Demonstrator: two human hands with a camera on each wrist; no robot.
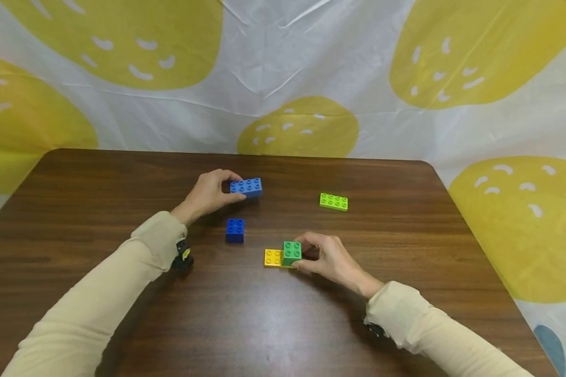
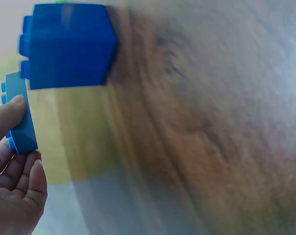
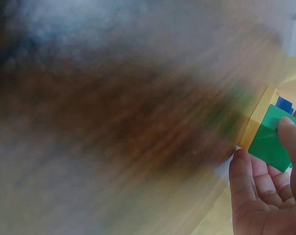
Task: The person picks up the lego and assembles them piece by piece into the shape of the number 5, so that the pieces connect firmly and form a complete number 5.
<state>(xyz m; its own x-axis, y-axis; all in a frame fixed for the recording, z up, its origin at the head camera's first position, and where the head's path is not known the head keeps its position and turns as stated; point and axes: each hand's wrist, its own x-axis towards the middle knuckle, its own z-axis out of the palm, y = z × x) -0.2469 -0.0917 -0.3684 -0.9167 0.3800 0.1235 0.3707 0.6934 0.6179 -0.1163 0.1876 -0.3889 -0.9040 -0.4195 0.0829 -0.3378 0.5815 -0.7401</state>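
My left hand [image 1: 210,192] pinches a light blue building brick [image 1: 246,187] between thumb and fingers, towards the back of the table. The left wrist view shows the thumb on one long side of this brick [image 2: 21,115]. In front of that hand stands a dark blue square brick [image 1: 235,231]. My right hand [image 1: 332,258] grips a green square brick [image 1: 292,252], which sits over the right half of a flat yellow brick [image 1: 272,257]. In the right wrist view the green brick [image 3: 273,137] lies flush against the yellow one.
A flat lime green brick [image 1: 334,201] lies at the back right of the brown wooden table [image 1: 245,324]. Behind the table hangs a white sheet [image 1: 264,57] with a yellow fruit print. Dark wrist cameras sit below both sleeves.
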